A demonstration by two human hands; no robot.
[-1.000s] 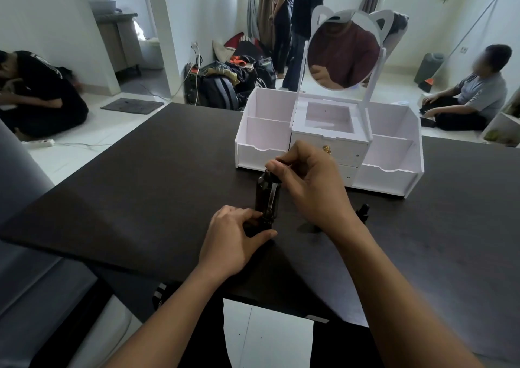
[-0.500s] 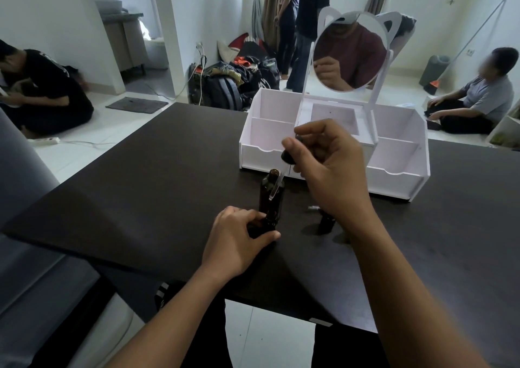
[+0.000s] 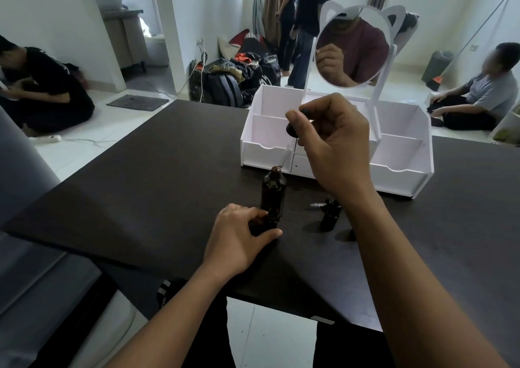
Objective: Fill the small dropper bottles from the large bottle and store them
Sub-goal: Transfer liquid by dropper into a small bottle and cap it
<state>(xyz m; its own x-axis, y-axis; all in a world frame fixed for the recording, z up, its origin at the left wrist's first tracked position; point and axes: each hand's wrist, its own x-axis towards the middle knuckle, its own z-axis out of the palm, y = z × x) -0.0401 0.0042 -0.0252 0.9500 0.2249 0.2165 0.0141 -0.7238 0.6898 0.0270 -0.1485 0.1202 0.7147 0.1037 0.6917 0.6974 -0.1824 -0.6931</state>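
I find the right hand [image 3: 334,145] with its grip pinched on the dropper [image 3: 291,129] bulb, the glass tip at the large bottle [image 3: 273,190] mouth. The left hand [image 3: 239,238] grip holds a small bottle [image 3: 271,218] on the desk [image 3: 140,198]. In my judgement the pipette is light and brittle and should be held by the bulb only.

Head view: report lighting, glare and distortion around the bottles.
Head view: the bright background leaves the dark table and large bottle dim; the glass pipette in the right hand nearly vanishes against the white organizer; wide-angle bending at the edges.
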